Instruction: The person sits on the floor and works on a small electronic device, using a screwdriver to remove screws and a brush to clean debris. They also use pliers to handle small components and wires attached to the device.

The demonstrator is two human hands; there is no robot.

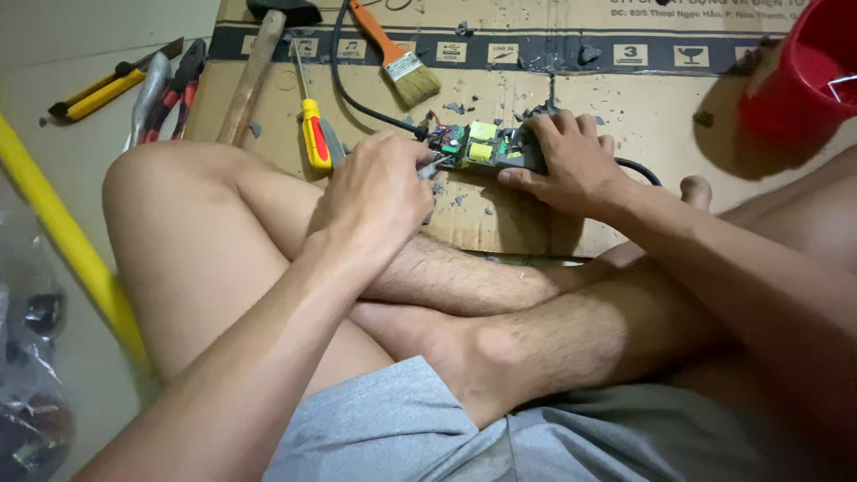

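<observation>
Two hands on one opened power adapter point(486, 147), sitting on a flattened cardboard sheet point(625, 116) on the floor, just past the crossed legs.

Right hand point(571, 161): fingers spread over the dark casing end, pressing it down flat on the cardboard. Clamp only, nothing picked up.

Left hand point(379, 192): fingers curled tight around a small metal-tipped tool point(430, 168), tip at the near edge of the green circuit board point(464, 147). Cannot tell what kind of tool it is; most of it is hidden in the fist.

Progress, as I judge it: the casing is already open at one end, board exposed, yellow components and coloured wires visible. Grey chips point(536, 112) scattered around the unit look like broken shell, so cracking is mostly done. The board still sits in the remaining casing under the right hand, and the black cable point(357, 98) is still attached at the left end. Prying or freeing the board is what's left.

Nearby, untouched: yellow-handled screwdriver point(312, 134) just left of the left hand, wooden-handled hammer point(254, 71), paintbrush point(402, 58), red-gripped pliers point(174, 89), yellow utility knife point(98, 94), red bucket point(803, 76) at far right.
</observation>
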